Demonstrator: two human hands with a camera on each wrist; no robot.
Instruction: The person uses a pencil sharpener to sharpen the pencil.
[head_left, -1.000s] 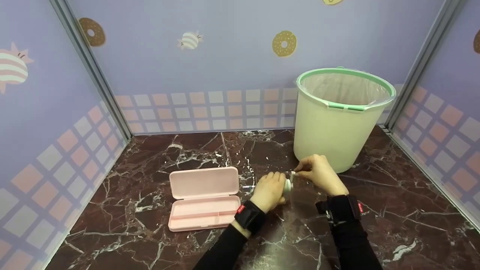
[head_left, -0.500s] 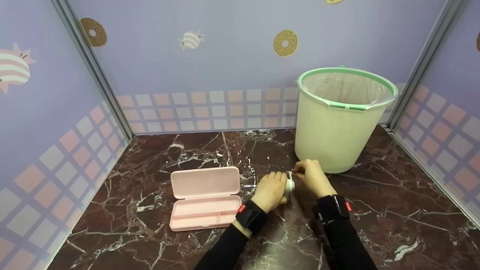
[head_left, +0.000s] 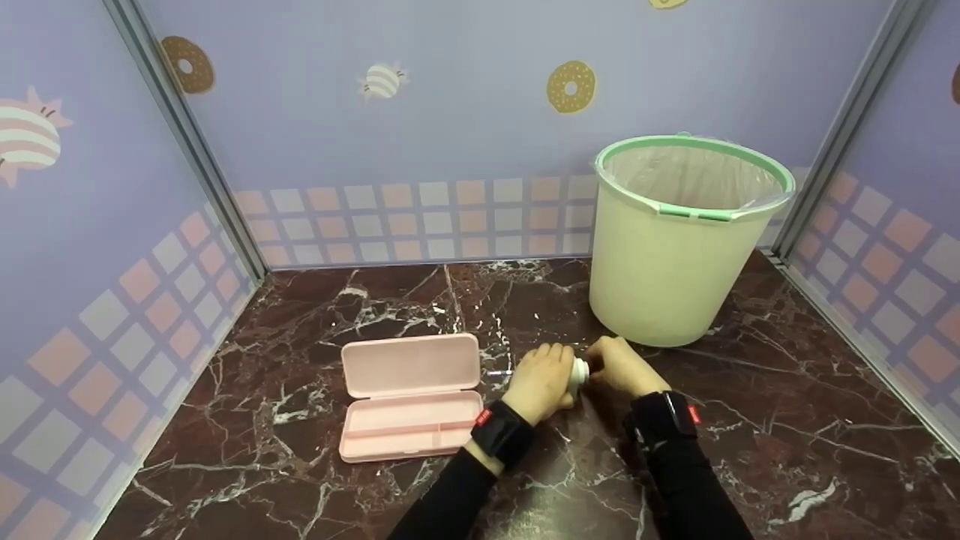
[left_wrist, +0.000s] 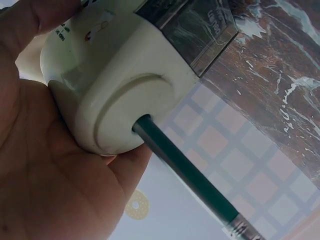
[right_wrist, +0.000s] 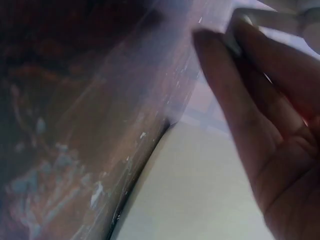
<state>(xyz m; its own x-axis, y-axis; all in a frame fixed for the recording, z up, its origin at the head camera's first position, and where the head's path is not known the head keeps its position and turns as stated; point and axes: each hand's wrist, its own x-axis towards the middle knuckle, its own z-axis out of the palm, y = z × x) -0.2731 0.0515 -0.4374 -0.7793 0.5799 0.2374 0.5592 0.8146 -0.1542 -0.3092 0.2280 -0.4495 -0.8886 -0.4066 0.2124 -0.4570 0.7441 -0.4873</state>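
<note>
Sharpener (left_wrist: 120, 95), cream and round, is gripped in the left hand (head_left: 541, 381) at table centre; a green pencil (left_wrist: 187, 172) is pinched by the right hand (head_left: 619, 367), entering from 3 o'clock.

Green pencil's (left_wrist: 187, 170) tip hidden inside sharpener (left_wrist: 120, 95)
</note>
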